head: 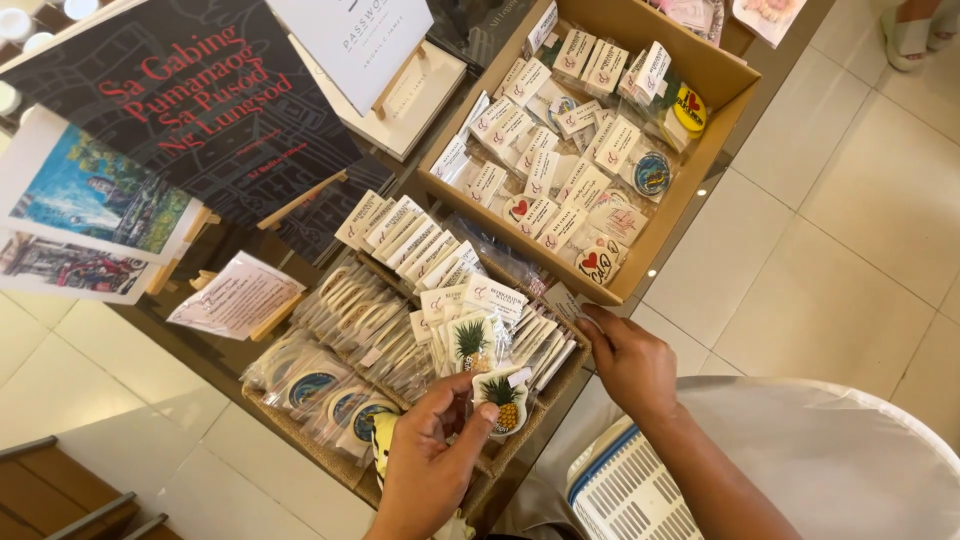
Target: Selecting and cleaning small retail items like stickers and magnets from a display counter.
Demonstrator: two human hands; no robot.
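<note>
- The left hand (428,462) pinched a pineapple sticker (503,397) in a clear sleeve, thumb on its lower edge and fingers curled behind it.
- That sticker was held just over the near end of the woven tray (300,440), touching the front of the packed rows.
- A second pineapple packet (468,345) stood upright in the tray, just behind the held one.
- The right hand (627,362) sat at the tray's right end, fingers bent together and fingertips pressed into the upright carded packets (530,335); whether it gripped one could not be told.
- Round blue badges (340,395) in sleeves lay at the tray's left end.
- A cardboard box (700,150) of carded stickers sat just beyond the tray, up and to the right.
- A dark book (190,110) with red lettering leaned on a stand left of and beyond the tray.
- A white basket (625,495) hung at the right forearm, right of and below the tray.
</note>
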